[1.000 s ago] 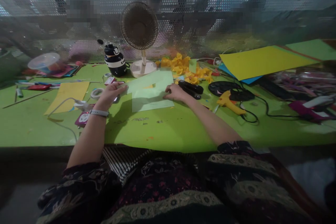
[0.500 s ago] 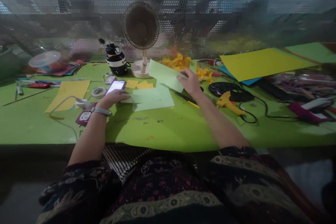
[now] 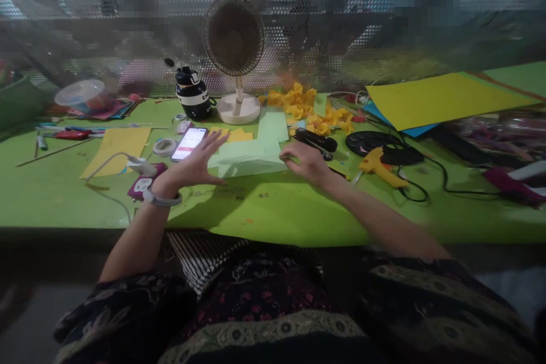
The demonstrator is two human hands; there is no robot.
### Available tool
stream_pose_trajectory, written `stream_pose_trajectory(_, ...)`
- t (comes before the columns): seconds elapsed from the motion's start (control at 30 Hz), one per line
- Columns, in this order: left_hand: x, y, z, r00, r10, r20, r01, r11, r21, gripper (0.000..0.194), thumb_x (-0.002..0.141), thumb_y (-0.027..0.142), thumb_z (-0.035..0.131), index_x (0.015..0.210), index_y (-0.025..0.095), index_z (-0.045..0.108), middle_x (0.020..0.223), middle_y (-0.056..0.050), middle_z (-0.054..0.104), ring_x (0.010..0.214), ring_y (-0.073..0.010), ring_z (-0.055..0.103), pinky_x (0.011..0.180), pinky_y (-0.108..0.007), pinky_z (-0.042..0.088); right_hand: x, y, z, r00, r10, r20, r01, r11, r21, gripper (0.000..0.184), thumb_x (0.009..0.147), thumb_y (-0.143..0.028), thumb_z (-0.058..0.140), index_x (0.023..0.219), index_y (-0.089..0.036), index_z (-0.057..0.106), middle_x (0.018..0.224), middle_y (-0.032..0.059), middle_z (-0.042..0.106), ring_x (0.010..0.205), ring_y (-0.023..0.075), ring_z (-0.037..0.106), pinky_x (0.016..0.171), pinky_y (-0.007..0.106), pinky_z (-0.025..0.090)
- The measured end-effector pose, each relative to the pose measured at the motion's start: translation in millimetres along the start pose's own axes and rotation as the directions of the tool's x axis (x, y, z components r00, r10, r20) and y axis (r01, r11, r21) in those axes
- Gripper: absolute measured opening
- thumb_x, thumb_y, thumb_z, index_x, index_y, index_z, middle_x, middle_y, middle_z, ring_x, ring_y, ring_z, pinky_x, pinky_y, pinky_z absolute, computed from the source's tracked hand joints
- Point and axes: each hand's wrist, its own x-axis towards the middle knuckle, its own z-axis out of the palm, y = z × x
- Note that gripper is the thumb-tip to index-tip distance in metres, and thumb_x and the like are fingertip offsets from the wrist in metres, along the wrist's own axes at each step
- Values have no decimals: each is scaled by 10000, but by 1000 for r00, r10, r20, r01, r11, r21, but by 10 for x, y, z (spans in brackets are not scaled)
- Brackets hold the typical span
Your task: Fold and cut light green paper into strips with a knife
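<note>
Several pale green sheets of paper (image 3: 247, 154) overlap on the green table in front of me. My left hand (image 3: 194, 165) hovers at their left edge, fingers spread and thumb stretched out, with nothing in it. At the right edge, my right hand (image 3: 305, 162) has its fingertips pinched on a pale green sheet. A lit smartphone (image 3: 190, 143) lies just behind my left hand. Behind my right hand is a black stapler (image 3: 315, 140), and small orange-yellow paper pieces (image 3: 239, 135) lie beyond the sheets.
A desk fan (image 3: 235, 40) and a dark bottle (image 3: 193, 94) stand at the back. Yellow paper flowers (image 3: 298, 103) are heaped behind the stapler. Rightward lie a yellow glue gun (image 3: 379, 168), a black tape reel (image 3: 384, 148) and large yellow sheets (image 3: 443, 101). A tape roll (image 3: 165, 147) sits left.
My right hand has lowered the raised pale green sheet onto the others. My left hand has come off the papers and spread its fingers. The stapler now shows.
</note>
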Motion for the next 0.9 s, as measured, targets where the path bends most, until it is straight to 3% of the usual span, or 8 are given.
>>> stream_pose_trajectory(0.03, -45, 103, 26, 999, 44, 4, -44, 999, -11, 1046, 693, 505, 921, 1612, 302, 464, 1714, -119, 388, 1595, -378, 309, 1275, -537, 308, -68, -25, 27, 999, -18, 34, 18, 1000, -14, 173, 990, -204, 539, 1017, -231, 708, 1080, 111, 755, 1048, 287, 673, 954, 466, 526)
stream_pose_trajectory(0.1, -133, 236, 124, 996, 89, -4, -89, 996, -32, 643, 876, 437, 786, 1485, 315, 620, 1582, -91, 577, 1510, -322, 474, 1268, -532, 339, -191, -66, 69, 992, -59, 110, 64, 997, -36, 195, 1008, -205, 521, 1026, -228, 714, 1098, 116, 757, 1068, 282, 673, 961, 463, 531)
stream_pose_trajectory(0.17, -212, 268, 256, 994, 98, 40, -96, 994, -53, 322, 984, 372, 654, 1284, 319, 759, 1344, -74, 751, 1288, -281, 679, 1179, -499, 468, -289, -90, 97, 974, -106, 200, 115, 993, -33, 198, 1012, -202, 527, 1037, -218, 723, 1146, 125, 759, 1102, 279, 675, 971, 462, 537)
stream_pose_trajectory(0.2, -245, 257, 322, 993, 101, 69, -97, 993, -60, 265, 1006, 351, 615, 1200, 314, 792, 1250, -72, 789, 1175, -269, 734, 1109, -476, 528, -329, -94, 108, 962, -124, 241, 133, 991, -21, 190, 1007, -196, 541, 1038, -212, 727, 1174, 130, 759, 1118, 280, 677, 974, 464, 540)
stream_pose_trajectory(0.33, -329, 180, 487, 986, 117, 117, -116, 993, -18, 248, 1027, 307, 567, 1147, 277, 782, 1172, -92, 807, 1003, -237, 769, 924, -389, 599, -434, -88, 119, 946, -105, 306, 98, 994, 38, 171, 986, -176, 577, 1044, -190, 738, 1184, 137, 778, 1081, 271, 712, 952, 450, 557)
stream_pose_trajectory(0.57, -298, 295, 448, 990, 63, 127, -80, 987, 139, 308, 1101, 364, 425, 1144, 179, 667, 817, -81, 756, 668, -183, 676, 639, -304, 534, -486, -148, -17, 961, 77, 264, -115, 985, 132, 205, 1013, -327, 599, 1036, -184, 744, 1013, 102, 803, 903, 236, 725, 807, 358, 533)
stream_pose_trajectory(0.8, -110, 365, 441, 992, 12, 122, -38, 976, 213, 320, 1100, 341, 432, 1154, 159, 689, 958, -115, 787, 795, -221, 729, 732, -356, 575, -390, -124, 5, 937, 266, 226, -296, 949, 107, 215, 972, -361, 619, 946, -181, 735, 886, 76, 770, 785, 211, 664, 720, 323, 467)
stream_pose_trajectory(0.9, -90, 484, 509, 989, 139, 55, -149, 926, 347, 322, 1091, 239, 429, 1271, 146, 680, 1260, -171, 759, 1139, -290, 723, 981, -467, 569, -338, -103, 18, 917, 303, 260, -336, 937, 95, 206, 960, -357, 625, 931, -183, 730, 875, 69, 761, 769, 206, 652, 707, 316, 454)
